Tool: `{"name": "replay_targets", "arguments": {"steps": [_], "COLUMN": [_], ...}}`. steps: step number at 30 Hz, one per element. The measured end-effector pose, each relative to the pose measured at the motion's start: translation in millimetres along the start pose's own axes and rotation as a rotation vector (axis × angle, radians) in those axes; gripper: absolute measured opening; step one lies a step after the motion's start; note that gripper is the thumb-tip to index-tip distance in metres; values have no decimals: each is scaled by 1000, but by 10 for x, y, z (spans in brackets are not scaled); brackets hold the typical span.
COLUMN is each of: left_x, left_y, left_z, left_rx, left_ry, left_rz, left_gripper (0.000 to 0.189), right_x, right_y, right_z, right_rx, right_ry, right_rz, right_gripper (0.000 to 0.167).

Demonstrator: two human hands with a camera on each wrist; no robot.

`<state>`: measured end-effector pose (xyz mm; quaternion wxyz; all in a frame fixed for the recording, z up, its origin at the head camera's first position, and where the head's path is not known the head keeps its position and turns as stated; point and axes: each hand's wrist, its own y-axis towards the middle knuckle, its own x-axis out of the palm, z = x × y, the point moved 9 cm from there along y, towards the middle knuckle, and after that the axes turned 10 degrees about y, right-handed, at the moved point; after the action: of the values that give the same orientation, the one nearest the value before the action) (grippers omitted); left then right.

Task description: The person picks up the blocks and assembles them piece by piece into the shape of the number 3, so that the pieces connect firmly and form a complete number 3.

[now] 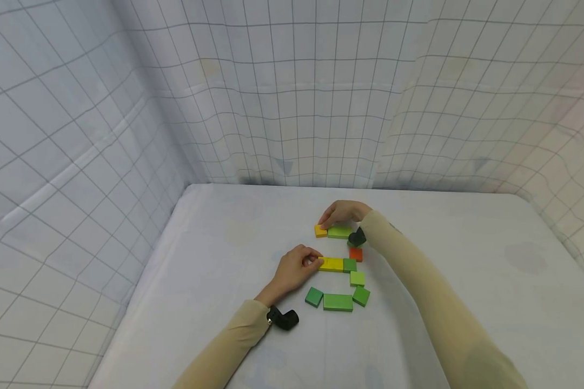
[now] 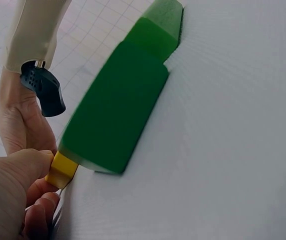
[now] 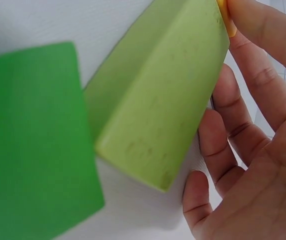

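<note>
In the head view my left hand [image 1: 294, 268] pinches the left end of a long yellow block [image 1: 332, 264]; its right end meets a green square block [image 1: 350, 265]. The left wrist view shows a yellow block end [image 2: 62, 171] between thumb and fingers. Farther back, my right hand [image 1: 343, 212] has its thumb and a finger on a small orange-yellow block [image 1: 320, 232]. That block stands at the left end of a long light green block [image 1: 339, 233]. In the right wrist view the light green block [image 3: 168, 95] lies beside the fingers, the other fingers loosely bent.
A red block [image 1: 356, 254] and a lime square block [image 1: 357, 279] continue down the right side. Nearer stand a tilted green block [image 1: 362, 296], a long green block [image 1: 338, 302] and a dark green block [image 1: 314, 297]. White gridded cloth [image 1: 292, 108] hangs behind the white table [image 1: 224, 232].
</note>
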<state>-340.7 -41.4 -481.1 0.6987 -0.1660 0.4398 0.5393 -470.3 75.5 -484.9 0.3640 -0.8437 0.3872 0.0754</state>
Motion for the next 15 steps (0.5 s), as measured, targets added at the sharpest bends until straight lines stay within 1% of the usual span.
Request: {"name": "replay_targets", "arguments": {"steps": [8, 15], "left_x": [21, 26], "left_y": [12, 14], "left_z": [-23, -30], "left_rx": [-12, -7], "left_ry": [17, 19], "left_rz": [-7, -4], "left_gripper": [18, 18], "right_x": [-6, -9], "right_y": [6, 5], "right_z": [11, 17], "right_rx": [-4, -8], "right_ry": [-9, -16], "right_rz": [5, 3], "right_gripper": [26, 27]}}
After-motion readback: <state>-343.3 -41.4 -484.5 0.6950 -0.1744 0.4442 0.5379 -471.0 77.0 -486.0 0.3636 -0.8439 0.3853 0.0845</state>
